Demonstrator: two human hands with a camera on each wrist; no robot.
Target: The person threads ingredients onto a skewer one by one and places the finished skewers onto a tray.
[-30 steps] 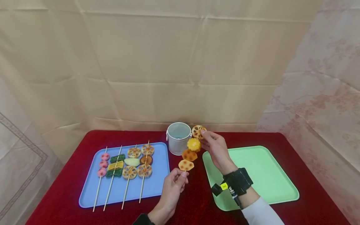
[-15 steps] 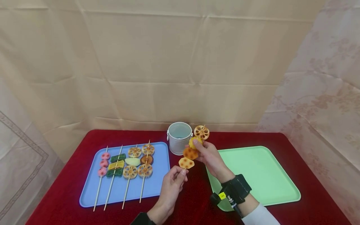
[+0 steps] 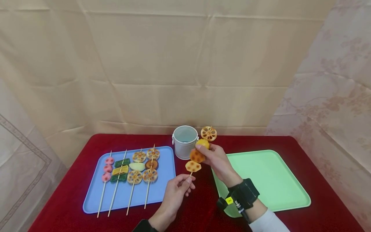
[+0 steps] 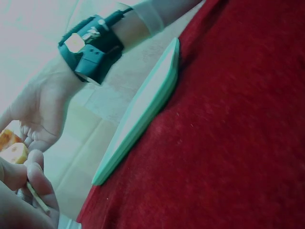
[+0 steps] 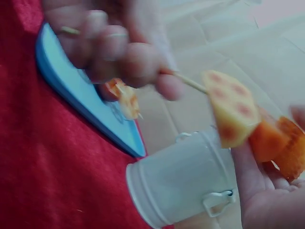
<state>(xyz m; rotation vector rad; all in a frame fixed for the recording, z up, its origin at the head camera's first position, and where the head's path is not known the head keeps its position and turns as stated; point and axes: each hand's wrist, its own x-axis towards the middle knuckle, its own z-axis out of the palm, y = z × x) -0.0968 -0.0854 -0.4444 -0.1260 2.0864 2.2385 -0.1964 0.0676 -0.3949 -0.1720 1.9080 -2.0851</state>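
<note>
A bamboo skewer (image 3: 191, 174) is held up slanting over the table. From the top it carries a lotus root slice (image 3: 208, 133), a yellow corn piece (image 3: 204, 143), an orange slice (image 3: 197, 156) and a pale yellow, brown-spotted slice (image 3: 193, 166). Just below the spotted slice, my left hand (image 3: 177, 190) pinches the bare stick between thumb and fingers; the stick's lower end pokes out in the left wrist view. My right hand (image 3: 221, 163) grips the food at the corn piece and orange slice, thumb in front and fingers behind, partly hiding them.
On the left, a blue tray (image 3: 162, 188) bears several food skewers (image 3: 150, 175), their sticks overhanging its front edge. A white metal bucket (image 3: 184, 149) stands behind the hands. To the right lies a green tray (image 3: 269, 180), partly under my right forearm. A beige cloth hangs behind.
My right hand has moved from the lotus root slice down to the corn piece and orange slice. The skewered food has shifted slightly up and right; more bare stick shows above my left hand.
</note>
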